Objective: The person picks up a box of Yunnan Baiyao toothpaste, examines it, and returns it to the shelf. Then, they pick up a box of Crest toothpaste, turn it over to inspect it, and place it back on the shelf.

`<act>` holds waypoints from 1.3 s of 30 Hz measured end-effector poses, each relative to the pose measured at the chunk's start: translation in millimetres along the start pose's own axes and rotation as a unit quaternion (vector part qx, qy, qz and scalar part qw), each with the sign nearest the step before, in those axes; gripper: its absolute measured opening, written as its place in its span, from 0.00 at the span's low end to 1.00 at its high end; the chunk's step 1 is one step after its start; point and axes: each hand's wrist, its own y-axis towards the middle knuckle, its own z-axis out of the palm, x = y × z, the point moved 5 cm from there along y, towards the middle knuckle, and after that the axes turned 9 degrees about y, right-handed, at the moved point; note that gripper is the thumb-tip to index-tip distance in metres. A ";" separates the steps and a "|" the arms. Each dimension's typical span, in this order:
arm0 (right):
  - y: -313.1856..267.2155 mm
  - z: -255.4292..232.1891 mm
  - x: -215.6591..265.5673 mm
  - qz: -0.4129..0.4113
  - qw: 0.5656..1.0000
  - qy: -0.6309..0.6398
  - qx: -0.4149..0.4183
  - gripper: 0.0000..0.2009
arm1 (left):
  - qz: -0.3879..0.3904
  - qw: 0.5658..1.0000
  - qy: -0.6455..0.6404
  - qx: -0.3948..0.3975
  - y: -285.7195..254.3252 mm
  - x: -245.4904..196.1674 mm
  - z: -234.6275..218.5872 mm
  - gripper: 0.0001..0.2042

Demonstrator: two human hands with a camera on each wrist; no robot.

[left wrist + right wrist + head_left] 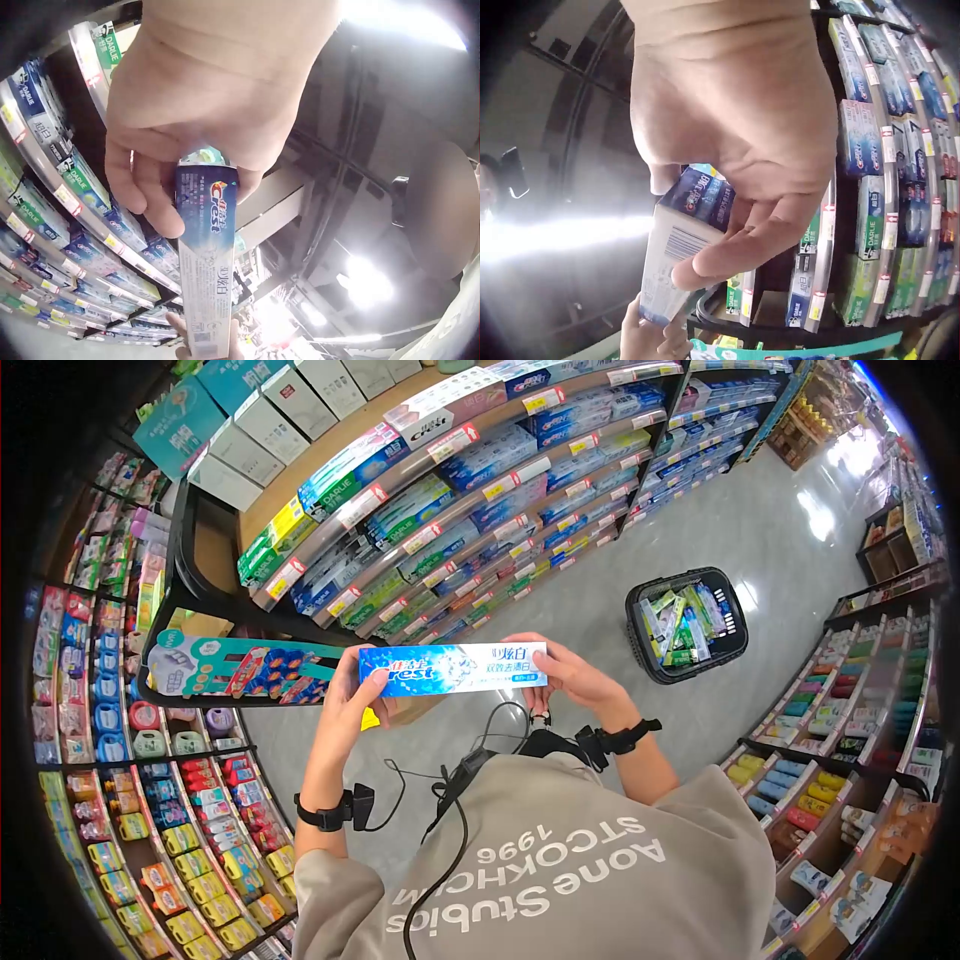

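A blue and white Crest toothpaste box [450, 668] is held level in front of the chest, its printed front facing up. The left hand [356, 685] grips its blue end, thumb on the front face. At the white end, the right hand [570, 675] pinches the box between thumb and fingers. In the left wrist view the left hand [202, 105] curls round the near end of the box [206, 262]. The right wrist view shows the right hand [739, 135] with fingers along the box's barcode side [679, 251].
Curved shelves of toothpaste boxes [490, 460] stand in front. A black basket [637, 630] with several packages sits on the grey floor [590, 730] to the right. Shelves of bottles [200, 840] line the left, and more shelves [820, 780] the right. Cables hang near the waist.
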 end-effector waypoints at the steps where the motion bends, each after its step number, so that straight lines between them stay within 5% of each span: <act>1: 1.9 1.4 7.2 -0.012 1.000 -0.025 -0.007 0.31 | -0.003 1.000 -0.001 0.014 4.3 -2.3 -3.2 0.21; 10: 6.2 21.7 63.3 -0.186 0.979 -0.045 -0.074 0.45 | 0.011 0.984 0.020 0.179 74.6 -39.4 -32.6 0.23; 11: 6.7 26.3 69.5 -0.218 0.972 -0.032 -0.081 0.38 | 0.012 0.980 0.045 0.194 82.6 -52.7 -35.4 0.23; 18: 4.8 81.0 99.4 -0.372 0.899 -0.056 -0.226 0.37 | 0.085 0.935 0.133 0.319 121.9 -118.7 -58.8 0.31; 28: 41.5 149.6 63.8 -0.369 0.864 -0.112 -0.323 0.36 | 0.090 0.876 0.158 0.446 167.9 -105.2 -122.8 0.33; 39: 43.3 175.9 32.1 -0.397 0.829 -0.037 -0.393 0.31 | 0.096 0.867 0.148 0.466 160.7 -107.5 -127.5 0.31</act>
